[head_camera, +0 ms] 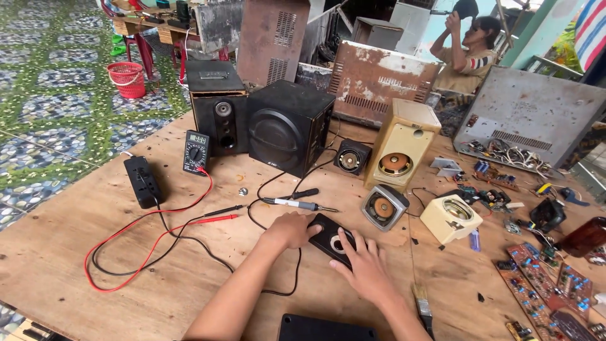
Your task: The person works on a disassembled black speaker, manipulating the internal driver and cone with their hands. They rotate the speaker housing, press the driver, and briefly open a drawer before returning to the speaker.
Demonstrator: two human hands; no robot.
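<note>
A small flat black panel with a round hole (331, 237) lies on the wooden table (76, 252) in front of me. My left hand (292, 230) grips its left end with curled fingers. My right hand (361, 262) rests on its right end, fingers spread over the panel. A soldering iron (297, 204) lies just behind the hands. Red and black probe leads (158, 230) run left to a black multimeter (196, 152).
A big black speaker box (287, 126), a smaller black one (218, 104), a beige speaker (401, 144) and small loose speakers (383, 206) stand behind. Circuit boards (546, 278) lie at right, a brush (421, 308) near my right arm, a black power strip (142, 182) at left. A person sits beyond the table.
</note>
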